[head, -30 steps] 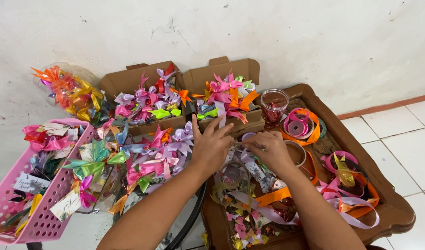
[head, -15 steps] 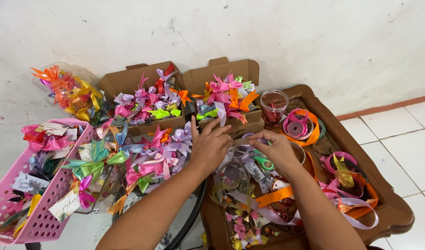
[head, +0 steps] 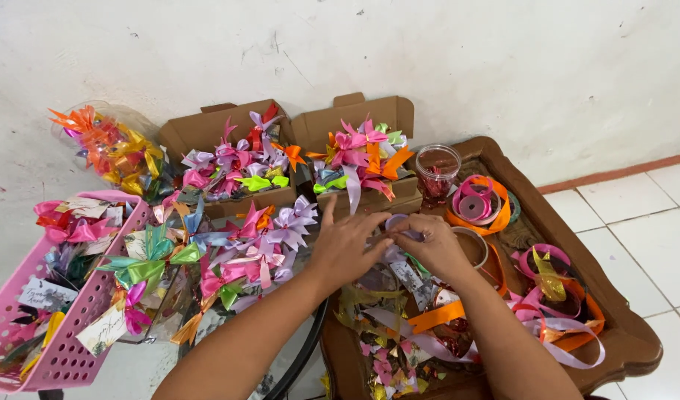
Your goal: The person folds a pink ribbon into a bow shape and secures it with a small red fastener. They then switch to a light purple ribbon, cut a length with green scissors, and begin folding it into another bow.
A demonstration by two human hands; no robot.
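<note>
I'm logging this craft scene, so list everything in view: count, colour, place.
lilac ribbon piece: one, lilac, pinched between both hands
cardboard boxes: two, brown, by the wall, full of ribbon bows
clear bag: one, orange and yellow bows inside, far left
pink basket: one, pink, lower left
clear cup: one, red bits inside, tray's back edge
ribbon spools: several, pink and orange, on tray
wooden tray: one, brown, right
left hand: on ribbon
right hand: on ribbon

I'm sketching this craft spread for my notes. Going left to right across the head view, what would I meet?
Pink basket → clear bag of orange and gold bows → left cardboard box → right cardboard box → clear cup → pink and orange ribbon rolls → wooden tray's right edge.
</note>
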